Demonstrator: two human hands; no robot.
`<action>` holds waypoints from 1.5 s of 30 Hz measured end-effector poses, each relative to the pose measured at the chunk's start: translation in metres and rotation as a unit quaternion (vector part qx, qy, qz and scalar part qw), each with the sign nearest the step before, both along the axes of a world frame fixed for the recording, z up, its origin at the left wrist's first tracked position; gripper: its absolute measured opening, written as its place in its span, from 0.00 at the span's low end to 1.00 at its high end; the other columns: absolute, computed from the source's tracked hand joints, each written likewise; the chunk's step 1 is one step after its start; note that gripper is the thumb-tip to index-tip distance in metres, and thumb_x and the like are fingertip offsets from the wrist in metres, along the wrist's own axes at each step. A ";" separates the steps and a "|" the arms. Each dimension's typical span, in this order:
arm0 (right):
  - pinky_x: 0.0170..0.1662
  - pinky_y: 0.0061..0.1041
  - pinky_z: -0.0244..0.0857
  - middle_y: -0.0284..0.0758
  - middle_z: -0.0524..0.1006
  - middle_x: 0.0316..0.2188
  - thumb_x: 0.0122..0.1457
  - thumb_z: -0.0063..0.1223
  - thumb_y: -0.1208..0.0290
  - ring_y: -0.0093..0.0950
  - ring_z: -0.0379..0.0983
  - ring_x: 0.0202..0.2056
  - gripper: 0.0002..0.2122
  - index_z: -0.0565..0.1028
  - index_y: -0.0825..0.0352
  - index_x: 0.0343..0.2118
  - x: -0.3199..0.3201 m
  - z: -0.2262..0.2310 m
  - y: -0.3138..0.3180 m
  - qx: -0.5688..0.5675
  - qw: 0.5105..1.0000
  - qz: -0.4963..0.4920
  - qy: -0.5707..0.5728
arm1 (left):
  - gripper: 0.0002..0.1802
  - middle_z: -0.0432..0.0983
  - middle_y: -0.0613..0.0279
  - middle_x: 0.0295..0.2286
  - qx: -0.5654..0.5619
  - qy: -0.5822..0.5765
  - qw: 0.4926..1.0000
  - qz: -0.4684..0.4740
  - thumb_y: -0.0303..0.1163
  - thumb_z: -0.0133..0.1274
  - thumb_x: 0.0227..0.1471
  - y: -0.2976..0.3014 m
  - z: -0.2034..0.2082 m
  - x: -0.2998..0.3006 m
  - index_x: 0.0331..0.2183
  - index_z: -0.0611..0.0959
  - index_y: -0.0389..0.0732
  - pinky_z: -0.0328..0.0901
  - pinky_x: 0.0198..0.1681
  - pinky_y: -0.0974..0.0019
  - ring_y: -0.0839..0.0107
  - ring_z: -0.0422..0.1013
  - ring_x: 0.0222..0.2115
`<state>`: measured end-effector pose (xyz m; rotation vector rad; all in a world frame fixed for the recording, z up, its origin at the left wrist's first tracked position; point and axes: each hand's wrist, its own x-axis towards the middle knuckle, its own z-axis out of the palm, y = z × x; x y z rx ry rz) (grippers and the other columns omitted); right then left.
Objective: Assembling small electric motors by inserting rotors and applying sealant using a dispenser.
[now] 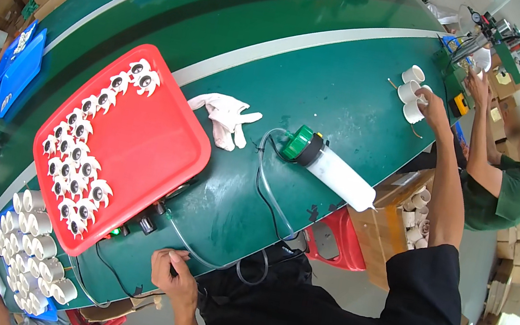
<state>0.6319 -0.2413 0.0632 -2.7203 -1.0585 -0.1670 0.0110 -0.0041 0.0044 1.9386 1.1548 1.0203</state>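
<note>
My right arm is stretched to the far right, and my right hand [433,111] has its fingers closed at the rim of a white cup [412,112]. Two more white cups [408,91] stand against it, with small thin brown pieces sticking out beside them. My left hand [174,275] is curled at the near edge of the table, with nothing visible in its fingers. Between the hands lies a large dispensing syringe [342,177] filled with white, its green cap [298,143] joined to a clear hose.
A red tray [159,145] carries several white spiky pieces with dark round centres [86,170]. Beside it lie a white glove [224,118] and, at near left, many white cups [37,245]. A cardboard box of cups [379,243], red stool [338,239] and co-worker [506,185] are at right.
</note>
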 end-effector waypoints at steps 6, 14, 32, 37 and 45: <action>0.38 0.37 0.69 0.49 0.79 0.31 0.51 0.56 0.73 0.45 0.78 0.34 0.13 0.79 0.68 0.41 -0.031 0.012 0.016 -0.002 0.999 -0.045 0.025 | 0.11 0.74 0.57 0.20 0.016 -0.002 1.000 -0.008 0.22 0.47 0.54 0.001 0.001 -0.002 0.21 0.77 0.34 0.63 0.31 0.61 0.60 0.69 0.24; 0.30 0.20 0.62 0.33 0.73 0.24 0.51 0.53 0.85 0.20 0.68 0.25 0.09 0.78 0.73 0.36 -0.249 0.089 0.092 0.183 0.964 0.157 0.110 | 0.05 0.75 0.56 0.29 0.094 -0.056 0.994 -0.023 0.27 0.52 0.53 0.003 0.008 0.001 0.29 0.79 0.36 0.64 0.41 0.58 0.56 0.68 0.34; 0.50 0.39 0.62 0.42 0.72 0.45 0.50 0.65 0.68 0.41 0.68 0.46 0.25 0.71 0.64 0.52 -0.369 0.040 0.136 0.044 0.992 0.117 0.018 | 0.53 0.69 0.55 0.53 0.064 0.097 0.979 -0.167 0.45 0.74 0.30 0.004 0.009 0.015 0.56 0.68 0.35 0.47 0.62 0.42 0.52 0.59 0.58; 0.47 0.40 0.65 0.45 0.74 0.44 0.47 0.68 0.65 0.45 0.71 0.44 0.34 0.65 0.63 0.58 -0.313 -0.003 0.137 -0.019 0.996 0.087 -0.002 | 0.51 0.71 0.58 0.51 0.041 0.073 0.981 -0.175 0.44 0.74 0.27 0.007 0.010 0.016 0.54 0.71 0.38 0.48 0.62 0.41 0.53 0.60 0.57; 0.46 0.27 0.67 0.38 0.77 0.38 0.48 0.67 0.67 0.28 0.74 0.39 0.23 0.74 0.73 0.45 -0.270 0.062 0.093 0.348 0.906 0.164 0.176 | 0.39 0.72 0.62 0.47 0.043 0.008 0.986 -0.162 0.43 0.73 0.28 0.009 0.007 0.012 0.45 0.77 0.43 0.51 0.62 0.42 0.55 0.61 0.56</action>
